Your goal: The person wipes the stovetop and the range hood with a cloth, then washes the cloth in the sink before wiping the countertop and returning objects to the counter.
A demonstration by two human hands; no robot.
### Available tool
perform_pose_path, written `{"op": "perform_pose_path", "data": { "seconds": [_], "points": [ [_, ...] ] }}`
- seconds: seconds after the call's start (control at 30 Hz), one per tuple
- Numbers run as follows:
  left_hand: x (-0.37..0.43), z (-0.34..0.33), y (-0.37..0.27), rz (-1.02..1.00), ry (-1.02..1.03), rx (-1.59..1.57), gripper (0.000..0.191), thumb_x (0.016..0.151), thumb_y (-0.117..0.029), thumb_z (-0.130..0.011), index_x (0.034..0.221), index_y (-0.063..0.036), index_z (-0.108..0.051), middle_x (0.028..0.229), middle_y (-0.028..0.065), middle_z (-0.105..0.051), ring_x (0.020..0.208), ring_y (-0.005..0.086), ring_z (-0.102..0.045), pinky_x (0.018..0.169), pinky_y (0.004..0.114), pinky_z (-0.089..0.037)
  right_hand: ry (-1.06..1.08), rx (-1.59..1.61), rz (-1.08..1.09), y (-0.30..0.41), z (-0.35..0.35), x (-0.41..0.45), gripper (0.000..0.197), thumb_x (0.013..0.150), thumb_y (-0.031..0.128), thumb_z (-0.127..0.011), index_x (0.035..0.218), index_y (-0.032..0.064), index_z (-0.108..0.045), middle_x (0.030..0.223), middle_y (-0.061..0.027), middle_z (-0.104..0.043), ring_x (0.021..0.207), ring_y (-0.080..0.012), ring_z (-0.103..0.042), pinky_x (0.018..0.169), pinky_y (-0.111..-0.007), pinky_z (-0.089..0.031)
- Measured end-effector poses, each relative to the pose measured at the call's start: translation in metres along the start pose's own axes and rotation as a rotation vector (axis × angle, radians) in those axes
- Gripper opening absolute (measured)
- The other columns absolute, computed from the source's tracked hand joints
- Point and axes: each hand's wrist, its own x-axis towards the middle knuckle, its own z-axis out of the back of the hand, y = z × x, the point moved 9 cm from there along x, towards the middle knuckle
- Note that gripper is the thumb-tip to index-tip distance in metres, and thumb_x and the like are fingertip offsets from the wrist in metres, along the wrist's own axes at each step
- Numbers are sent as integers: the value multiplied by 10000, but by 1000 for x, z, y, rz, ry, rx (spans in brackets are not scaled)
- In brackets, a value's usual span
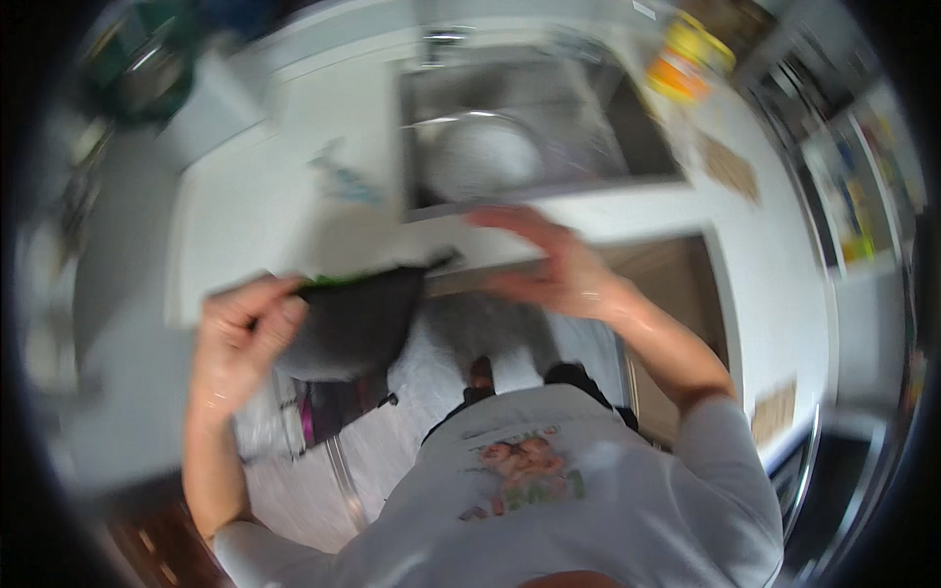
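Note:
My left hand point(250, 331) pinches the left end of a dark grey cloth item point(353, 323) with a green edge along its top. The cloth hangs from the fingers in front of the counter, its right corner sticking out to a point. My right hand point(548, 268) is to the right of that corner, held apart from it, fingers spread with nothing in them. Beyond both hands a sink point(573, 125) holds a round, pale, shiny dish or bowl point(485, 156). The picture is blurred, so the exact kind of cloth cannot be told.
A faucet point(445, 44) stands behind the sink. On the white counter point(294, 176) lies a small light-blue thing point(349, 180), left of the sink. A yellow and orange package point(687, 62) and a brown mat point(728, 167) are at the right. Below, a cabinet or drawer point(662, 294) stands open.

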Motion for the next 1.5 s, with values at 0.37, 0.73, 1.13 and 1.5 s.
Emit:
{"op": "perform_pose_path", "data": {
  "seconds": [0.37,0.73,1.13,1.5],
  "points": [
    [63,-344,-166,-811,822,279,239,709,-131,-662,908,-5,-627,814,166,-615,715,311,-590,656,343,-458,-283,92,-618,-70,167,-242,216,788,97,-648,991,33,-613,817,-41,-636,726,-100,-567,660,-253,-478],
    [119,-533,-352,-880,562,85,216,721,-74,-674,925,-15,-633,767,32,-633,708,107,-568,588,230,-428,-780,-447,-672,-47,451,-429,172,808,155,-625,971,104,-645,823,-19,-623,754,-119,-578,780,-262,-481],
    [-17,-716,-215,-825,948,44,187,711,-107,-628,897,-90,-625,835,118,-585,816,308,-571,724,376,-462,-570,111,-1321,-143,353,-647,213,720,-50,-614,902,60,-622,799,9,-605,789,-108,-551,794,-259,-449],
    [90,-771,-246,-883,651,302,401,724,-143,-653,1111,-115,-556,994,108,-558,952,270,-524,774,368,-456,-738,-366,-1371,-187,435,-643,592,733,188,-704,1247,37,-454,1194,-153,-532,1005,-288,-546,904,-352,-438]
  ]
}}
